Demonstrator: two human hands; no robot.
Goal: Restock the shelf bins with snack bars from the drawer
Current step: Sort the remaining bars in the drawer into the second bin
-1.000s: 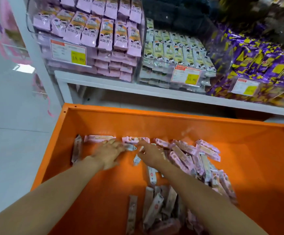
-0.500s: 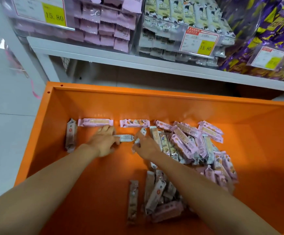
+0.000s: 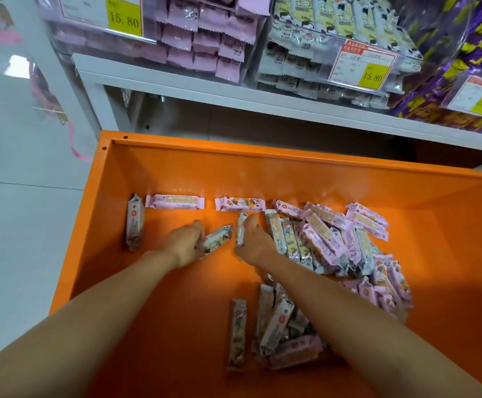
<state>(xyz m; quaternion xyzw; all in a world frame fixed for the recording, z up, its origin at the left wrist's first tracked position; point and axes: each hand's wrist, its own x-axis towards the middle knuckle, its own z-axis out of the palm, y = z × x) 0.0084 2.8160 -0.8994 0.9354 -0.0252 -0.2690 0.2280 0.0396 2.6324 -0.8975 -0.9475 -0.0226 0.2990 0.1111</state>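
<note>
Two grips are set low in the drawer (image 3: 153, 173), left hand (image 3: 183, 245) curled round one bar (image 3: 216, 238), right hand (image 3: 255, 244) pinching another (both look slick), and either could slip out on the lift to the bins (image 3: 205, 47).

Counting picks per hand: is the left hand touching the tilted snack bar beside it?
Touching. The head view shows the left hand with its fingers curled round the lower end of the tilted snack bar.

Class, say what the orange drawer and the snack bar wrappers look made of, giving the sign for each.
Orange drawer: probably painted sheet metal; smooth walls with soft glare, folded rim with holes. Snack bar wrappers: likely glossy plastic film; crimped ends, shiny creases.
</note>
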